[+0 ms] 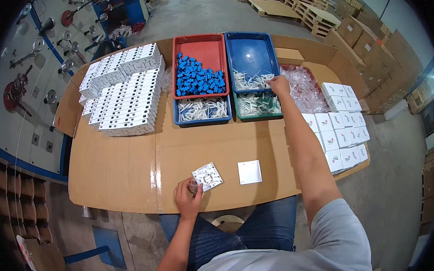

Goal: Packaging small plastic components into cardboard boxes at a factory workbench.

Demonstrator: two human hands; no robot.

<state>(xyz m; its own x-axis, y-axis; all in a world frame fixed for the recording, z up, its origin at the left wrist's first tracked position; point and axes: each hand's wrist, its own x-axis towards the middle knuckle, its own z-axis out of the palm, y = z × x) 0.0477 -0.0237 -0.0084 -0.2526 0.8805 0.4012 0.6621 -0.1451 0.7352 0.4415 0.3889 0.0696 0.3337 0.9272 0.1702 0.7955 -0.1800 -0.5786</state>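
Left hand (188,193) grasps a small clear part at the near table (120,174) edge, touching the square switch module (207,176), while right hand (279,84) reaches into the blue tray (252,53), grip state indeterminable.

Bare cardboard (125,164) lies open in front — trays (202,50) and box stacks (125,95) block the far half.

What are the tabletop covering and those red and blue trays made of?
The table covering looks like brown corrugated cardboard: matte, with fold creases and flap edges. The red tray and blue tray look like moulded plastic: smooth, faintly glossy, with rounded rims.
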